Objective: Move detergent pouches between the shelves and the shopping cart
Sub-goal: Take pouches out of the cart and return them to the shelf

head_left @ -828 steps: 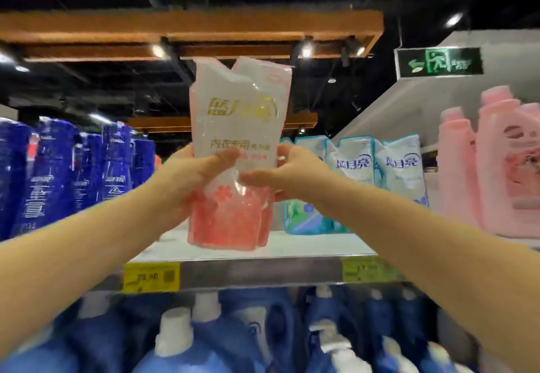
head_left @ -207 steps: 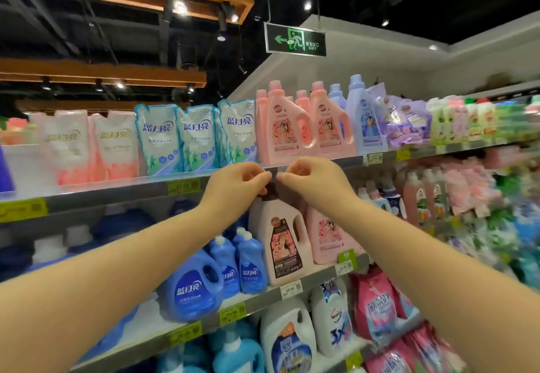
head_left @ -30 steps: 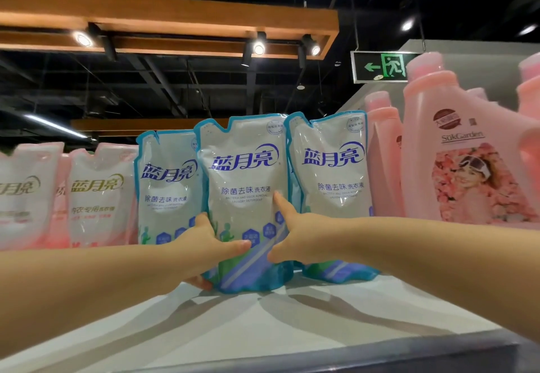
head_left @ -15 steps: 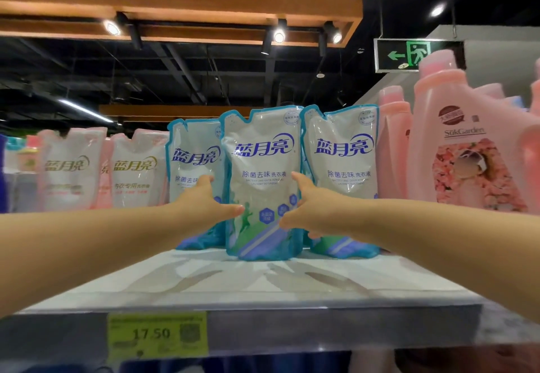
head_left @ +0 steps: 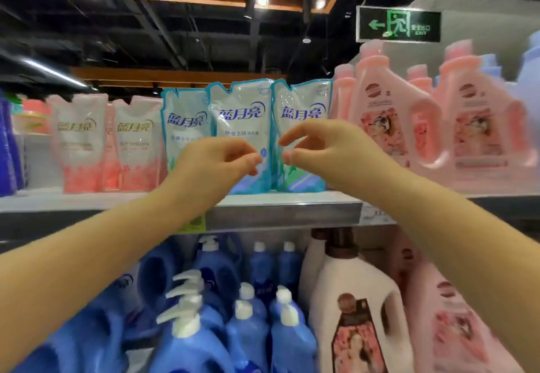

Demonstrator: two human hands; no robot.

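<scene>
Head camera view of a shop shelf, seen past two bare forearms. The left hand (head_left: 216,162) and the right hand (head_left: 330,144) are raised side by side, fingertips almost meeting; the fingers of both are loosely curled and nothing is gripped. Directly behind the gap between the fingertips, the middle detergent pouch (head_left: 242,115), blue and white, is stood upright on the top shelf (head_left: 286,213). Whether any fingertip touches it cannot be told. A matching left pouch (head_left: 185,121) is seen just beyond the left fingers, and a matching right pouch (head_left: 304,103) is partly hidden behind the right fingers. Further out past the left fingers, pink pouches (head_left: 79,138) are lined up. Past the right fingers, pink bottles (head_left: 394,127) are stood. Below the fingers, blue bottles (head_left: 190,337) and a white bottle (head_left: 350,285) are ranged.
</scene>
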